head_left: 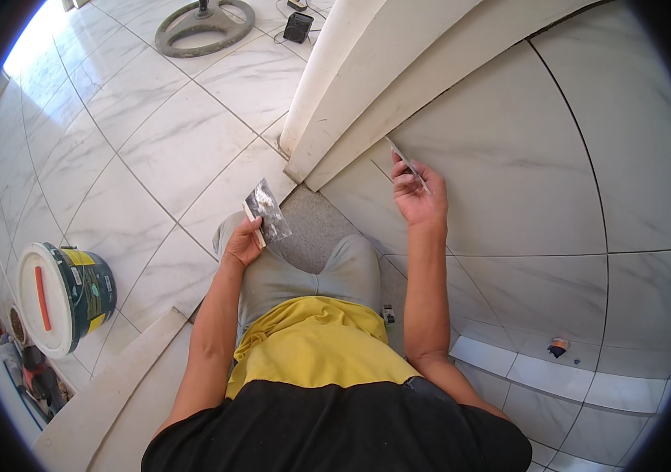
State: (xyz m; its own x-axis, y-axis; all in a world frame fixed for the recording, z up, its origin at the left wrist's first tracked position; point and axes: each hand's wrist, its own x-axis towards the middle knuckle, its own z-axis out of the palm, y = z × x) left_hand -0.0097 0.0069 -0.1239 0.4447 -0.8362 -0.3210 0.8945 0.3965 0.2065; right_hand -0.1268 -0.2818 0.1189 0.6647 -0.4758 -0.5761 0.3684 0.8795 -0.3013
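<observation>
My left hand (242, 242), above my left thigh, is closed around the pale handle of a wide putty knife (270, 212). Its flat metal blade is smeared with a whitish substance. In my right hand (423, 197) is a thin flat scraper (410, 167), seen nearly edge-on, so its full shape is hidden. Its tip points up and left toward the white door frame (375, 102), close to the line where the frame meets the marbled tiles (508, 173). A speckled grey strip (312, 228) shows between my knees.
A dark green bucket (91, 287) with a white lid stands at the left on the tiled floor (147, 157). Farther off are a round grey stand base (203, 35) and a small black box (297, 28) with cables. A pipe opening (558, 346) shows at lower right.
</observation>
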